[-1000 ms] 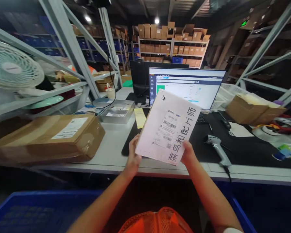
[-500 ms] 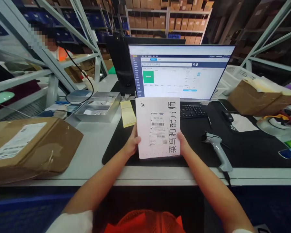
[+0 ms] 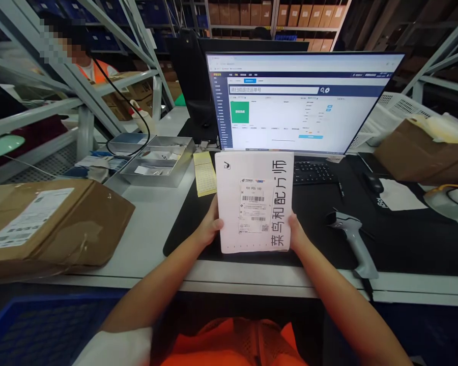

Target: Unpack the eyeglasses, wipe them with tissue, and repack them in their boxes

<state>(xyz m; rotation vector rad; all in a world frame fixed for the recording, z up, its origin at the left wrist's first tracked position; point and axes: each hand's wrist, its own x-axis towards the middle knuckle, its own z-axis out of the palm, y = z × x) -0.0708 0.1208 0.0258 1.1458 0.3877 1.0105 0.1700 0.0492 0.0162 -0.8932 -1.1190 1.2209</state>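
Between my two hands a white box (image 3: pixel 229 203) is held up over the black desk mat (image 3: pixel 309 239), its labelled face towards me. It bears a shipping label with barcodes and large dark characters down its right side. My left hand (image 3: pixel 209 226) grips the box's left edge, thumb on the front. At the opposite edge my right hand (image 3: pixel 296 231) is closed on the box, most of its fingers hidden behind it. To the right, a grey barcode scanner (image 3: pixel 354 241) lies on the mat. A yellow printed slip pad (image 3: pixel 205 174) is just beyond my left hand.
Behind the box stand a lit monitor (image 3: pixel 282 112) and a keyboard (image 3: pixel 315 173). A taped brown carton (image 3: pixel 61 223) fills the left of the desk, near a grey tray (image 3: pixel 152 175). A mouse (image 3: pixel 373 183) lies at right. Beyond the metal frame is another person (image 3: pixel 95 71).
My view has shifted slightly, so the monitor, scanner and mouse appear farther right. The white box stays held in both hands and looks slightly nearer.
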